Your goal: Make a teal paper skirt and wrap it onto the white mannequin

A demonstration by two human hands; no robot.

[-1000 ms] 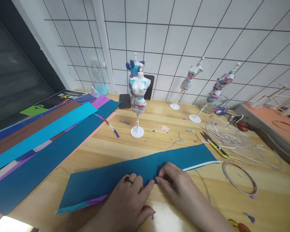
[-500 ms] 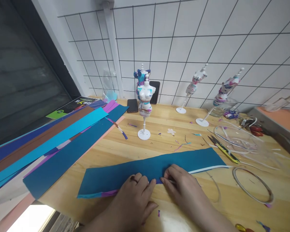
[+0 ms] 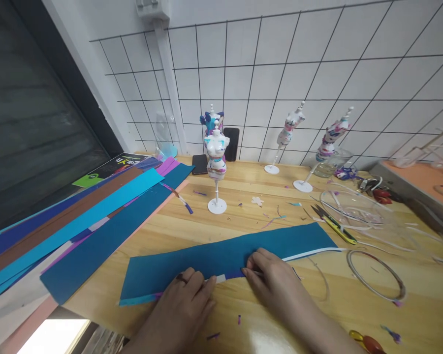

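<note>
A long teal strip (image 3: 221,253), paper or cloth, lies across the wooden table in front of me. A narrow band (image 3: 233,274) in cyan, purple, white and dark blue runs along its near edge. My left hand (image 3: 184,300) rests palm down over the left part of that edge, fingers lying on it and thumb beside them, apart from the strip. Farther right, my right hand (image 3: 271,275) has thumb and forefinger pinched together on the band, whose white end (image 3: 312,252) continues past the hand to the right. My fingers hide parts of the band.
Small painted dress forms (image 3: 216,157) stand at the back. Coloured strips (image 3: 77,219) are stacked at left. Yellow-handled scissors (image 3: 334,223), a coiled ring (image 3: 376,275) and tangled clear tubing (image 3: 358,206) lie at right. Several scraps (image 3: 257,200) dot the table.
My left hand has slid left along the near edge, uncovering a white and dark blue piece of the band. My right hand keeps its pinch. The camera view has shifted slightly.
</note>
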